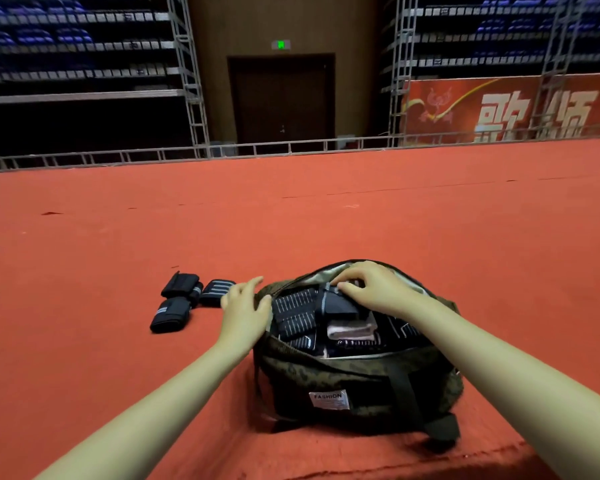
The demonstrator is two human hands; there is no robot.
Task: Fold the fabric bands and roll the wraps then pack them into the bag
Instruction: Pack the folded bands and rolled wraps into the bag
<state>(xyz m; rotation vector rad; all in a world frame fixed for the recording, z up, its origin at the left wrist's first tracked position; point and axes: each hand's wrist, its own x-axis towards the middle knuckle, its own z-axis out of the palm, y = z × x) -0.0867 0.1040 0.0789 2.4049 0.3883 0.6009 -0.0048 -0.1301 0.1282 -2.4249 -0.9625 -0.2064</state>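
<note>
Inside the bag (357, 382), the right hand (371, 285) should press its pinched dark wrap (336, 303) down flat while the left hand (245, 306), fingers loosely spread, braces the rim.

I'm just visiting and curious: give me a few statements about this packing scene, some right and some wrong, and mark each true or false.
1. The dark olive fabric bag is zipped closed. False: it is open, with folded items showing inside.
2. Three rolled black wraps lie on the red carpet left of the bag. True.
3. The right hand presses a black item inside the bag. True.
4. The left hand holds a rolled wrap. False: it rests on the bag's left rim.
5. The bag's label reads FASHION. True.
</note>
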